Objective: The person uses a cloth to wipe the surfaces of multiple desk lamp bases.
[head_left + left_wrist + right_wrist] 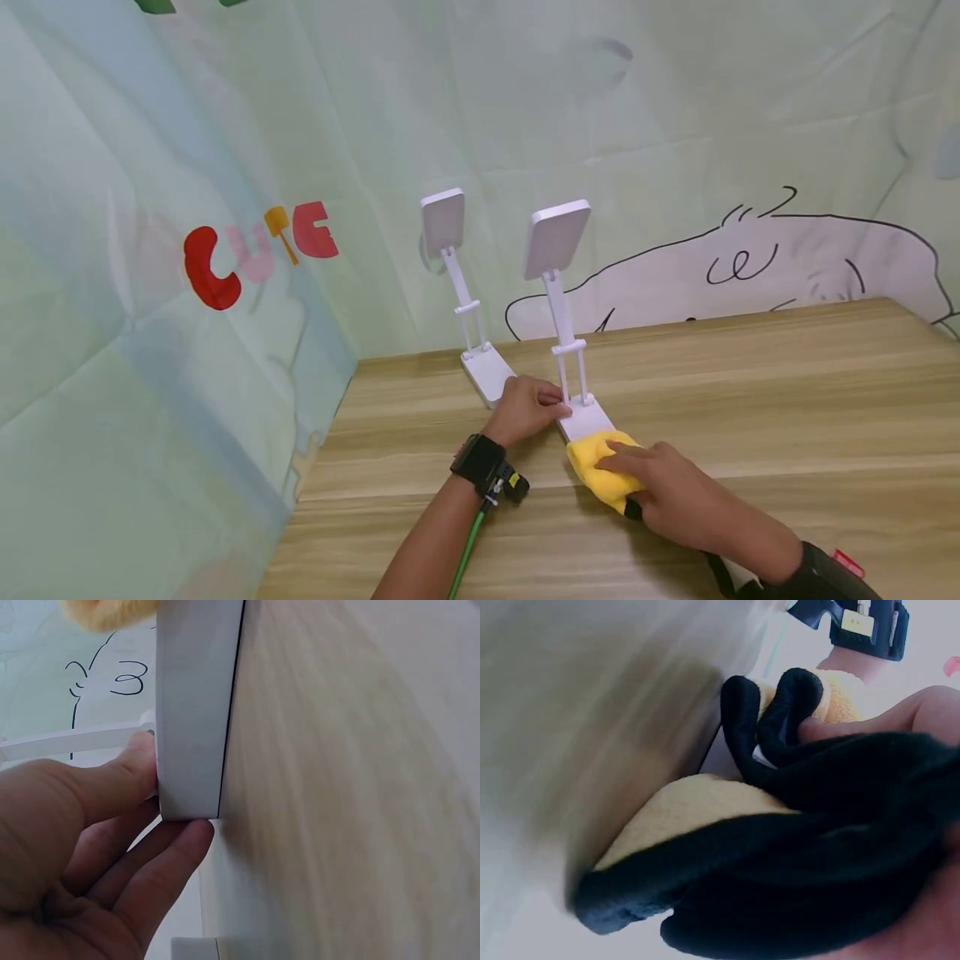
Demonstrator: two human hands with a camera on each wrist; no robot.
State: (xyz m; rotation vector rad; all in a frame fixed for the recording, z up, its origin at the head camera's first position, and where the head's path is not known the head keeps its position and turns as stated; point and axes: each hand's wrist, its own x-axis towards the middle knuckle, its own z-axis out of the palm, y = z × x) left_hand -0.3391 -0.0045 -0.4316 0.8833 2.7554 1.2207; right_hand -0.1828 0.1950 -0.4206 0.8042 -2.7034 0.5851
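A white phone stand [583, 420], its flat plate tilted on a folding arm, stands upright on the wooden table. With thumb on top and fingers at the end, my left hand [523, 410] pinches the rear corner of its base [191, 712]. My right hand [678, 496] grips a bunched cloth [594, 468], yellow on one side and black on the other. That cloth covers the front end of the base. In the right wrist view, its black folds [802, 855] hide most of the fingers.
A second white phone stand [487, 372] stands just left of the first, behind my left hand. The wooden table [750, 400] meets a printed cloth backdrop [420, 100] at the back and left. A green cable [467, 557] runs from the left wrist camera.
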